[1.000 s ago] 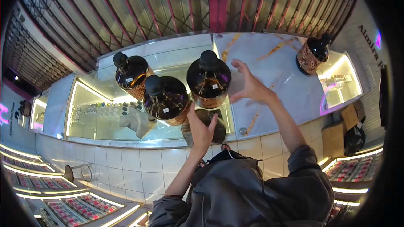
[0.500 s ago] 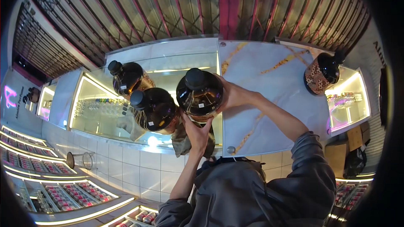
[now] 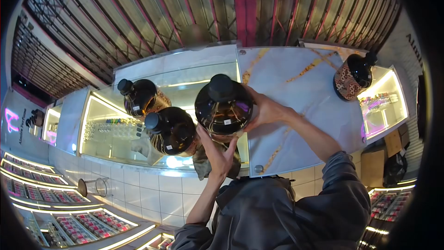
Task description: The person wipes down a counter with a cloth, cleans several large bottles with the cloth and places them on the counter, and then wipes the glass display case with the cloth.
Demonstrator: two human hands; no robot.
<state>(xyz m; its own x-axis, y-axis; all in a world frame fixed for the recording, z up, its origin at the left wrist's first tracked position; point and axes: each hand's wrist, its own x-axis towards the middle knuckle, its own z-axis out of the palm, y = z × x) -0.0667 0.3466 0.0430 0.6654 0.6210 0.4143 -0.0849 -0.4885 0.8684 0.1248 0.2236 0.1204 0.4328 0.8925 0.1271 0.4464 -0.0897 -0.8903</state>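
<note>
Both hands hold a large dark bottle (image 3: 221,111) with a black screw cap and a small white label, upright over the glass counter. Cupping its near lower side is my left hand (image 3: 219,155), thumb and fingers spread around it. My right hand (image 3: 264,109) grips the right side, its fingertips partly hidden behind the bottle. Just left of it stands a second dark bottle (image 3: 171,132), close to my left fingers. Behind that one is a third capped bottle (image 3: 143,95) with a patterned lower part. A crumpled dark cloth (image 3: 210,163) hangs below my left hand at the counter's edge.
A marble-patterned counter top (image 3: 296,106) adjoins the lit glass display counter (image 3: 111,146). At its far right stands a patterned bottle with a black top (image 3: 352,78). Lit shelves of small bottles (image 3: 83,227) line the lower left. A folding metal gate (image 3: 194,9) closes the back.
The held bottle looks slightly larger and nearer to the camera, with both hands still around it. The whole view has shifted a little; the other bottles keep their places on the counter.
</note>
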